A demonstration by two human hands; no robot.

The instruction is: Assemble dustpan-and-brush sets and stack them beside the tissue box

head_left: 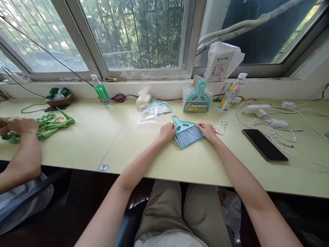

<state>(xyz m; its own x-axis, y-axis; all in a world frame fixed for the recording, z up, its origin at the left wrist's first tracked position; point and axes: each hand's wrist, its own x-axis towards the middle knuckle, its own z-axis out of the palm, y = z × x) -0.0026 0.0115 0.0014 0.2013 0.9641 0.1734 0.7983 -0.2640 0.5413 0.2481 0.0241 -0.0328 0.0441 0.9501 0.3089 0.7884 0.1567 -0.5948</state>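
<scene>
A teal mini dustpan and brush set [189, 133] lies on the table in front of me, its blue-grey bristles toward me and its looped handle pointing away to the left. My left hand [168, 131] grips its left side, fingers curled at the edge. At the right corner, my right hand [207, 131] pinches the rim between thumb and fingers. Just beyond the right hand lies a printed card [221, 127]. Behind the set, crumpled clear plastic bags [151, 115] lie partly over another teal set [161, 105].
Several packed dustpan sets [197, 97] stand against the wall beside a bottle [232, 92]. To the right are a phone [264, 144] and tangled white cables [272, 128]. A tissue pack [143, 97] and green-labelled bottle [101, 91] stand behind. A co-worker's hands [22, 125] handle green leaf strips [55, 125].
</scene>
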